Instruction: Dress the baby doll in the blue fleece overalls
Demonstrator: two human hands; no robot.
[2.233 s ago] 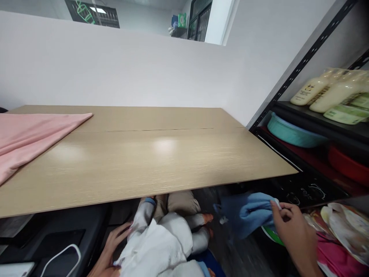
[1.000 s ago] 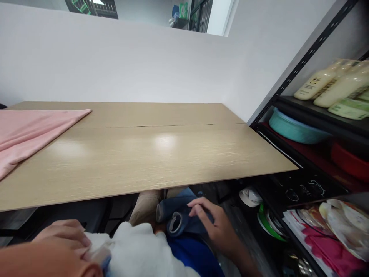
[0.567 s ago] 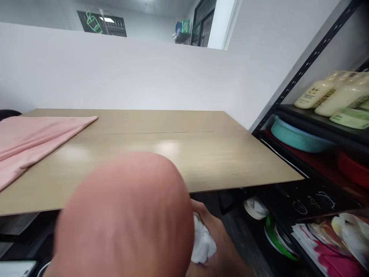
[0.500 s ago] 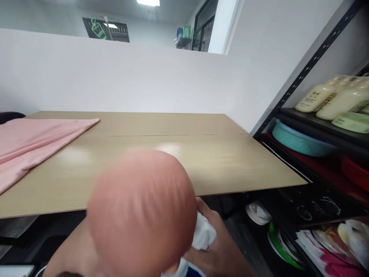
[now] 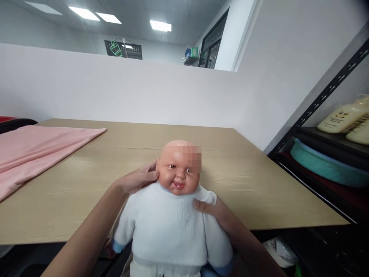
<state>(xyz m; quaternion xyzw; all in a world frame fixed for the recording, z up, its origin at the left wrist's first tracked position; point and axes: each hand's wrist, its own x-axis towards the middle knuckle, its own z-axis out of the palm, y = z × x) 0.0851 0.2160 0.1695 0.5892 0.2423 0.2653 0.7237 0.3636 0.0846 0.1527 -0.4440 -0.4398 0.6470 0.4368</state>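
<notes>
A baby doll [image 5: 170, 227] in a fluffy white top with blue cuffs is held upright, facing me, at the near edge of the table. Behind its head and neck, my left hand [image 5: 141, 177] is cupped, thumb against the cheek; most of those fingers are hidden. My right hand [image 5: 210, 207] grips the doll at its shoulder and side, the thumb lying on the chest and the other fingers out of sight behind it. The doll's lower body hangs in front of the table edge and runs out of the picture.
Pink cloth [image 5: 43, 150] lies on the left of the tan table [image 5: 259, 192]. A white partition [image 5: 129, 92] rises behind. To the right, a black-framed shelf holds cream-coloured bottles [image 5: 343, 117] and a teal basin [image 5: 328, 165]. Below sits a white item in clear plastic [image 5: 281, 250].
The doll was close to the camera with its bald head toward me; now it is farther off, lower and facing me. Both hands have moved forward with it, and the view has tilted up.
</notes>
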